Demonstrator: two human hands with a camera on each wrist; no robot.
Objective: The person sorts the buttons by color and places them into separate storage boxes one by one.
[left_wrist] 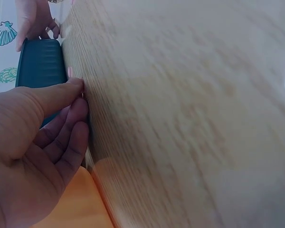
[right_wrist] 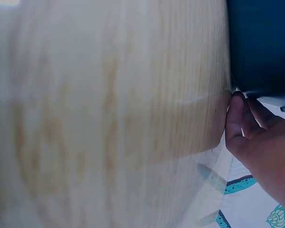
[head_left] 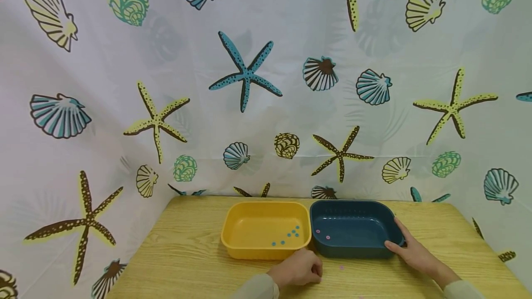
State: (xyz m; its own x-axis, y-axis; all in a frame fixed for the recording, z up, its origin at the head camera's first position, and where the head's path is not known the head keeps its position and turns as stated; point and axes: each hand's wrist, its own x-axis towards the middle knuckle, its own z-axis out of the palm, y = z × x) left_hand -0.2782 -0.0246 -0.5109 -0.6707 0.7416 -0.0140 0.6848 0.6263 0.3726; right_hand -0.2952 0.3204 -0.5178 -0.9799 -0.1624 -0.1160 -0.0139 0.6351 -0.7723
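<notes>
A yellow bin (head_left: 266, 246) and a dark blue bin (head_left: 353, 249) stand side by side on the wooden table. Several small flat blue discs (head_left: 283, 242) lie in the yellow one. Two small pink discs (head_left: 328, 237) with dark centres are inside the blue one. My right hand (head_left: 415, 253) holds the blue bin's right end, thumb at the front corner, fingers along the side. In front of the bins, my left hand (head_left: 297, 267) is at the tabletop, fingers curled, thumb close to the index finger; I cannot tell whether anything is pinched there.
On the tabletop (head_left: 187, 253), a loose pink disc (head_left: 341, 267) lies right of the left hand. Another pink disc (head_left: 361, 297) shows at the lower frame edge. A white curtain (head_left: 266, 114) printed with shells and starfish surrounds the back and sides.
</notes>
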